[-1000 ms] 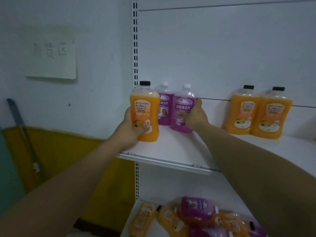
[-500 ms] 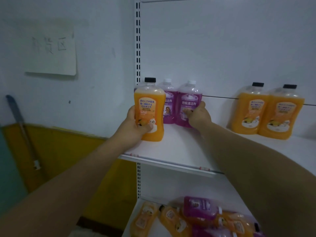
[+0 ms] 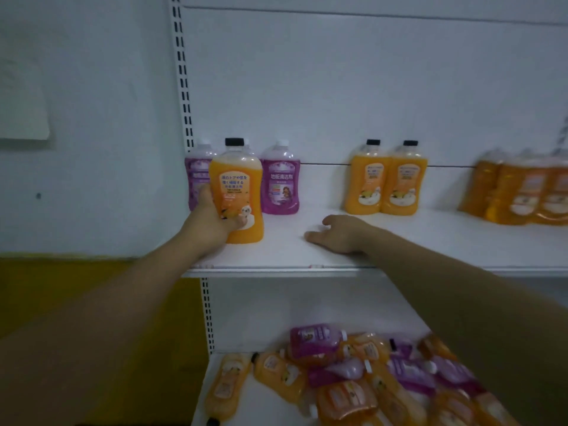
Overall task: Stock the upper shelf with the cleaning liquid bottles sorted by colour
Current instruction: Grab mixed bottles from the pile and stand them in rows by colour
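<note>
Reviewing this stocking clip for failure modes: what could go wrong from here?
1. The left hand holds an orange bottle right in front of the purple bottles; setting it there would mix the colours.
2. Carrying it to the orange pair may clip the right hand resting on the upper shelf.

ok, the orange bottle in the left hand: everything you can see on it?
The orange bottle is clear plastic filled with orange liquid, with a black screw cap and an orange front label bearing white script and a small white picture. It stands upright at the left end of the upper shelf, before the purple bottles. The left hand grips its lower left side.
</note>
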